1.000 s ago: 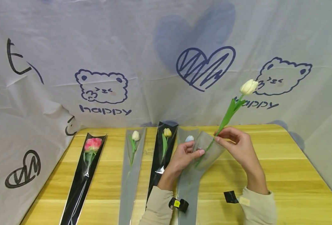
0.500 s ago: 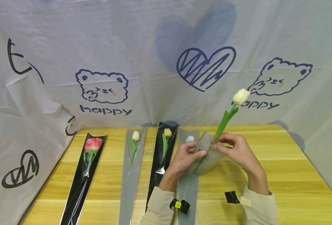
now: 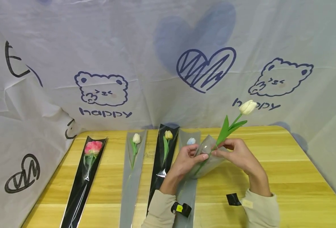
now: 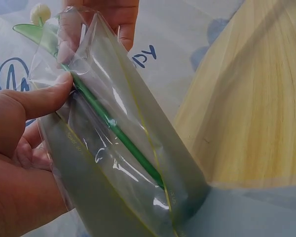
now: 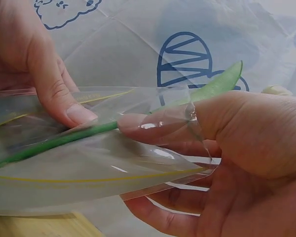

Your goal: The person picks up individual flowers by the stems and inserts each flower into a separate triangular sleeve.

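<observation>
My left hand grips the left edge of a translucent grey flower sleeve, its thumb on the clear front. In my right hand the stem of a white tulip is pinched at the sleeve's mouth. The right thumb lies behind the clear film, on the green stem. The stem runs down inside the sleeve, while the bloom and the leaves stand out above it, tilted to the right. Part of the sleeve's lower length is hidden behind the left forearm in the head view.
Wrapped flowers lie in a row on the wooden table: a pink one, a white tulip, a yellow tulip and a pale blue flower beside my left hand. A printed cloth hangs behind.
My right hand has moved down and left, lowering the white tulip; its stem reaches deeper into the sleeve. The left hand keeps its hold on the sleeve, almost unmoved.
</observation>
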`<state>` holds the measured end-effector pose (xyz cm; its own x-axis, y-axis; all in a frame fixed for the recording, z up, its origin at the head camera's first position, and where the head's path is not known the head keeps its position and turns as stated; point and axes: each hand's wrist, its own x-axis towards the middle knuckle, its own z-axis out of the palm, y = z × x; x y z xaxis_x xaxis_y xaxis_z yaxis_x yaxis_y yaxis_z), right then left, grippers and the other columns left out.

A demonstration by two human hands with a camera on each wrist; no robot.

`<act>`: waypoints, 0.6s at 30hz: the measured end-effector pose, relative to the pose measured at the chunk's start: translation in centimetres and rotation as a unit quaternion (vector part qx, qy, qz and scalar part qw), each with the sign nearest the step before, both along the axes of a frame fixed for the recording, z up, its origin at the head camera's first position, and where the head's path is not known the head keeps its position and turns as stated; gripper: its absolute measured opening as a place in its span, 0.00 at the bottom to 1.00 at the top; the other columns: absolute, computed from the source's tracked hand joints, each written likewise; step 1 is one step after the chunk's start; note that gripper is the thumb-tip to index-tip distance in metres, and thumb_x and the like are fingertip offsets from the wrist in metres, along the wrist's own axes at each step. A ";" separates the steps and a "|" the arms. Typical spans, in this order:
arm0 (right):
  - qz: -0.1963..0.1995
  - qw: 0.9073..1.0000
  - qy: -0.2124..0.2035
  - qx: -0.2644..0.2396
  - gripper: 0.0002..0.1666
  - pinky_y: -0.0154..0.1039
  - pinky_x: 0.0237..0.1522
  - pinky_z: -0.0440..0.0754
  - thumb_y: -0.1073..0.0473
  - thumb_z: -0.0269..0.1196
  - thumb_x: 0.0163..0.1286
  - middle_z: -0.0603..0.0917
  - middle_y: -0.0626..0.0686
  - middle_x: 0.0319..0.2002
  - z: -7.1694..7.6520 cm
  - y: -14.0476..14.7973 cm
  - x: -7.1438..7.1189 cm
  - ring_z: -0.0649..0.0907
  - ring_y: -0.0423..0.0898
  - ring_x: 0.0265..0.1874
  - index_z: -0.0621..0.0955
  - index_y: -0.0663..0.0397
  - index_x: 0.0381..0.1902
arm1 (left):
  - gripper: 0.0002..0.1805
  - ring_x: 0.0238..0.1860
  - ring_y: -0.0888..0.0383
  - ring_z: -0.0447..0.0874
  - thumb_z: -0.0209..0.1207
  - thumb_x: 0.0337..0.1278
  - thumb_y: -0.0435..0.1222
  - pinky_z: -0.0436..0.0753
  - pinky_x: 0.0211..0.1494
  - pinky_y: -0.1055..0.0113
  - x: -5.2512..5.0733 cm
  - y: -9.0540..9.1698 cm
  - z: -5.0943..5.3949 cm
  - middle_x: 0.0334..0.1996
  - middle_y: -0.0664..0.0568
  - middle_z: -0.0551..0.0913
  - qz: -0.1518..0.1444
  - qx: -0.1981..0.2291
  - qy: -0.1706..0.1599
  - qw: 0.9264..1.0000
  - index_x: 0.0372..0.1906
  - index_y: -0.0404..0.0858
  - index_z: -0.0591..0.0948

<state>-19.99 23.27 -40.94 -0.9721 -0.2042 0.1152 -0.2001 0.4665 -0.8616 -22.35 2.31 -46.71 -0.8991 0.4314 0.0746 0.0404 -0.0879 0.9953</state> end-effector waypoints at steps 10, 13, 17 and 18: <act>0.014 1.000 -0.011 -0.001 0.09 0.42 0.45 0.81 0.64 0.74 0.64 0.88 0.54 0.39 0.0 0.3 0.0 0.84 0.53 0.47 0.89 0.63 0.40 | 0.13 0.32 0.63 0.81 0.67 0.65 0.28 0.77 0.36 0.70 0.2 0.2 0.2 0.40 0.41 0.88 -0.003 -0.013 0.007 1.000 0.50 0.24 0.82; 0.017 1.000 -0.010 -0.007 0.10 0.41 0.46 0.81 0.63 0.73 0.65 0.88 0.55 0.41 0.0 0.4 0.0 0.84 0.54 0.48 0.88 0.64 0.41 | 0.14 0.32 0.62 0.81 0.67 0.65 0.28 0.77 0.36 0.70 0.1 0.2 0.2 0.40 0.40 0.88 -0.002 -0.013 0.003 1.000 0.51 0.24 0.82; 0.010 1.000 -0.007 -0.028 0.16 0.38 0.48 0.81 0.60 0.72 0.68 0.88 0.58 0.47 0.1 1.1 0.2 0.84 0.54 0.51 0.86 0.65 0.49 | 0.15 0.32 0.62 0.81 0.67 0.63 0.27 0.78 0.37 0.70 0.0 0.2 0.1 0.40 0.39 0.89 0.012 -0.001 -0.006 1.000 0.52 0.23 0.82; 0.005 0.999 -0.007 -0.041 0.18 0.37 0.48 0.82 0.59 0.71 0.69 0.87 0.59 0.48 0.1 1.4 0.3 0.85 0.53 0.51 0.85 0.66 0.51 | 0.15 0.32 0.62 0.81 0.67 0.62 0.26 0.78 0.37 0.70 -0.1 0.2 0.1 0.39 0.39 0.89 0.017 0.005 -0.010 1.000 0.52 0.23 0.82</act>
<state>-19.74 24.68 -40.88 -0.9717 -0.2044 0.1188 -0.1926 0.3931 -0.8991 -22.45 2.50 -46.62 -0.9142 0.4007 0.0607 0.0240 -0.0959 0.9951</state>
